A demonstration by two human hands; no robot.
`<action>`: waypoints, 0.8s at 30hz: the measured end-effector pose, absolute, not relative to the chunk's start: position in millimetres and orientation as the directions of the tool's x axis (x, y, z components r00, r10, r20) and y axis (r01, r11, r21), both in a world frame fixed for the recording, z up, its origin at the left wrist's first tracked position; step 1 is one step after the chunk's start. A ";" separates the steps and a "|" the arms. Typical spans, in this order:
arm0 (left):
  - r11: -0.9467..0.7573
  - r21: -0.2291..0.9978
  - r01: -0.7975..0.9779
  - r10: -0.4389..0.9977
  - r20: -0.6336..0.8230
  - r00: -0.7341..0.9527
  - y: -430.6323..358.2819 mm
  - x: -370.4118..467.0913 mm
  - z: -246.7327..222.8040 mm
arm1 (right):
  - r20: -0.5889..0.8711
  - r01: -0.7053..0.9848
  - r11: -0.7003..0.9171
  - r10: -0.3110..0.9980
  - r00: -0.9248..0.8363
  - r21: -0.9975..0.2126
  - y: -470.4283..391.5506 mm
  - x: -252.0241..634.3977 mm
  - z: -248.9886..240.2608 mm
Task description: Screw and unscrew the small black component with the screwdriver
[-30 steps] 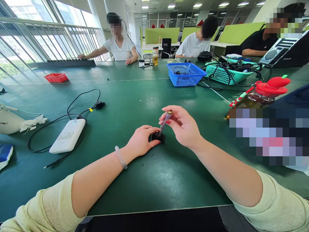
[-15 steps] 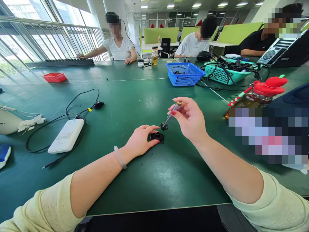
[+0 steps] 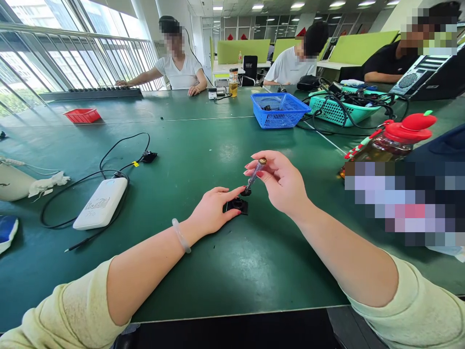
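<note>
On the green table, a flat black part (image 3: 240, 206) lies between the thumb and fingers of my left hand (image 3: 211, 209). The left index finger stretches out to a small black piece (image 3: 246, 192) at the tip of a screwdriver. My right hand (image 3: 285, 183) grips the screwdriver (image 3: 257, 172) by its clear handle, which tilts up to the right. Whether the small piece touches the flat part is too small to tell.
Left of my hands lie a white power bank (image 3: 100, 203) and a looped black cable (image 3: 105, 170). Farther back are a red tray (image 3: 82, 115), a blue basket (image 3: 279, 116) and a green basket (image 3: 339, 115). A red-lidded bottle (image 3: 394, 140) stands at the right. Three people sit beyond.
The screwdriver and my right hand have moved slightly left and down. My left index finger has straightened toward the small black piece.
</note>
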State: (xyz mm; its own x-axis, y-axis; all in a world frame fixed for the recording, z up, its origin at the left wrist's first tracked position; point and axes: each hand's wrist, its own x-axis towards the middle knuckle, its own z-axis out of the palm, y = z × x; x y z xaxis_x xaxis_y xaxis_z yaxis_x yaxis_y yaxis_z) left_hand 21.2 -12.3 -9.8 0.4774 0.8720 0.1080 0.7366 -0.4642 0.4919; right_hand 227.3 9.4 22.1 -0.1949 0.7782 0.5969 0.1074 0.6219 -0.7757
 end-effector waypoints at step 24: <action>-0.389 0.581 0.715 0.900 0.073 0.430 -14.2 21.4 -6.9 | 0.703 0.191 0.704 0.706 -0.083 -0.684 15.5 239.0 28.3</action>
State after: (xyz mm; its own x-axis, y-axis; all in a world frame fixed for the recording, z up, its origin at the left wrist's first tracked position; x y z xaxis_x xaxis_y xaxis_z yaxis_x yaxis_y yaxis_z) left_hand 21.4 -14.2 -6.9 0.4301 0.8998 0.0725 0.7154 -0.3888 0.5806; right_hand 239.0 15.5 28.3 -0.0833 0.7062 0.7031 0.1909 0.7038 -0.6842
